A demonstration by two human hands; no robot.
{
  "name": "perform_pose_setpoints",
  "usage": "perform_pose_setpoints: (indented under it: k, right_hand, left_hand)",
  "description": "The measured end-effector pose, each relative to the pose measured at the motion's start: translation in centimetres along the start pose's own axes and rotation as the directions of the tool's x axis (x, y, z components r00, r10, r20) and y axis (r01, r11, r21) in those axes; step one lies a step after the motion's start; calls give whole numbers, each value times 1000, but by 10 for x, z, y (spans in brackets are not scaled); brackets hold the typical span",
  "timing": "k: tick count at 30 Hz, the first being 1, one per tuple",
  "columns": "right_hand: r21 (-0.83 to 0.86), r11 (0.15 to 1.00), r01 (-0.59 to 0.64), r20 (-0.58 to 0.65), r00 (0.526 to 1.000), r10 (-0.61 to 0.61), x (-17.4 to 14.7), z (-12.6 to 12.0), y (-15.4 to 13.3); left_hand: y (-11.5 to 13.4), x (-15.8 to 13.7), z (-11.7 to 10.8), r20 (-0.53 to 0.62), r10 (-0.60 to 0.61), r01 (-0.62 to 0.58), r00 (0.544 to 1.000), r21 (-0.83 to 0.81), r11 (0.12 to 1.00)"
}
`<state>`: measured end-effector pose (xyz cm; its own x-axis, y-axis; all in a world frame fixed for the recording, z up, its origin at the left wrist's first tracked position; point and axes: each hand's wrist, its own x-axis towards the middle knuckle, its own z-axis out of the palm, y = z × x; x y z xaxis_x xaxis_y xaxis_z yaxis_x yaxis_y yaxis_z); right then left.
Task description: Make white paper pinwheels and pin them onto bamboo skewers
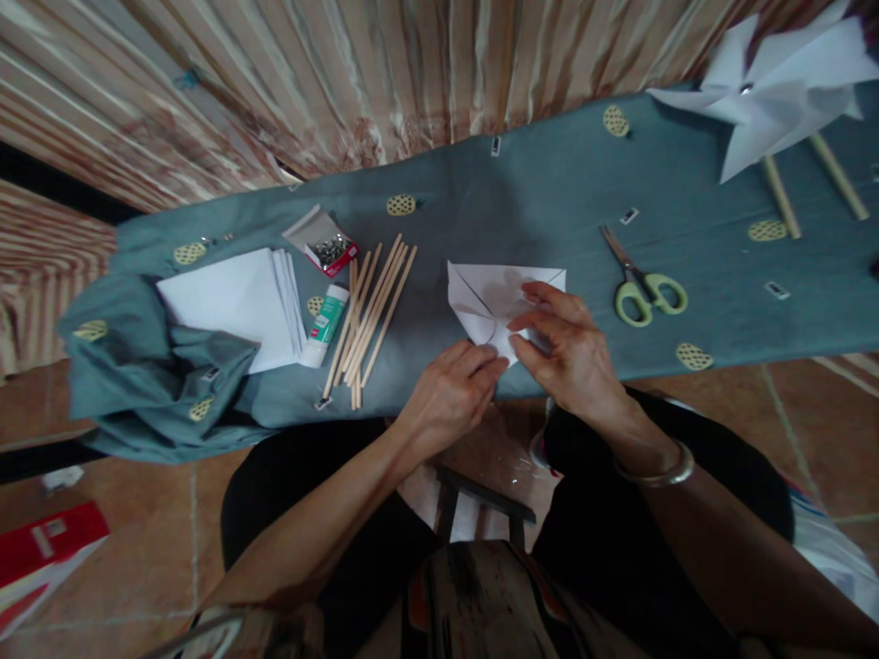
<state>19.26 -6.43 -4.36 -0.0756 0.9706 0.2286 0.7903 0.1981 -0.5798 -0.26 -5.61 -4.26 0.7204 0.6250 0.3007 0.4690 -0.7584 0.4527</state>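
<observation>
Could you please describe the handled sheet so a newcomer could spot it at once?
Find the teal cloth, then the wooden sticks on it. Right of those, the left hand and right hand handle a white sheet; unlike the white stack left of the sticks, it bears dark lines.

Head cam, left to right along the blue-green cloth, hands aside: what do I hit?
White paper stack → green-and-white glue stick → wooden sticks → creased white paper → green-handled scissors → white paper pinwheels. Left out: box of small metal pieces, level with the glue stick.
</observation>
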Motion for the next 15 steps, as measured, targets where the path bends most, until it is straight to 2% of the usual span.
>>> perform_pose_setpoints:
  k: [8, 15]
  right_hand:
    - [-3, 987, 159, -29, 987, -159, -4, 7, 3]
    - [-128, 976, 173, 34, 985, -170, -14, 12, -1]
  left_hand:
    - [0, 0, 1, 10, 8, -8, 1000, 6, 1000]
    - [-1, 0, 1, 18, 6, -6, 1000, 7, 1000]
